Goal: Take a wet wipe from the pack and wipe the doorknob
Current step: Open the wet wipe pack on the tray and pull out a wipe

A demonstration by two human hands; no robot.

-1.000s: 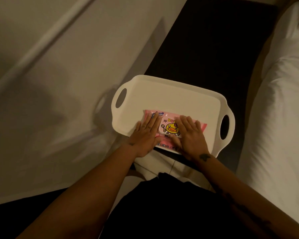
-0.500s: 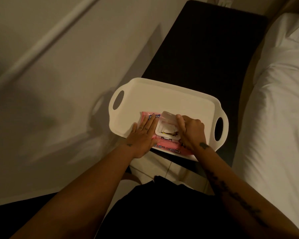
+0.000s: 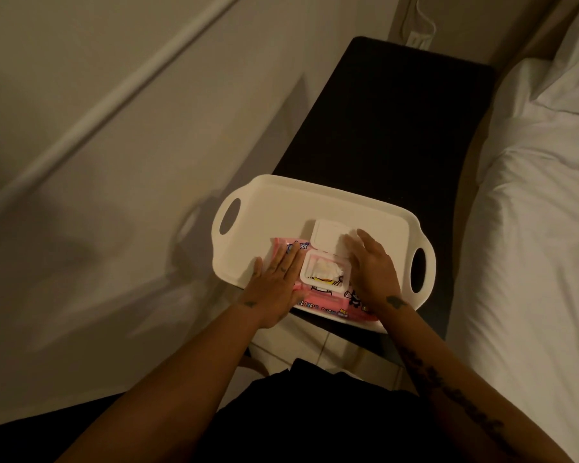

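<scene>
A pink wet wipe pack with cartoon print lies in a white two-handled tray. Its white plastic lid is flipped fully back, and a crumpled white wipe shows in the opening. My left hand lies flat, palm down, on the left end of the pack. My right hand rests on the right side of the pack, fingers apart, fingertips touching the lid's right edge. No doorknob is in view.
The tray sits on the near end of a dark bench. A white bed runs along the right. A pale wall with a raised strip is on the left. A wall socket is beyond the bench.
My right hand lifted the lid from shut to fully flipped back, uncovering the wipe. My left hand stayed flat on the pack.
</scene>
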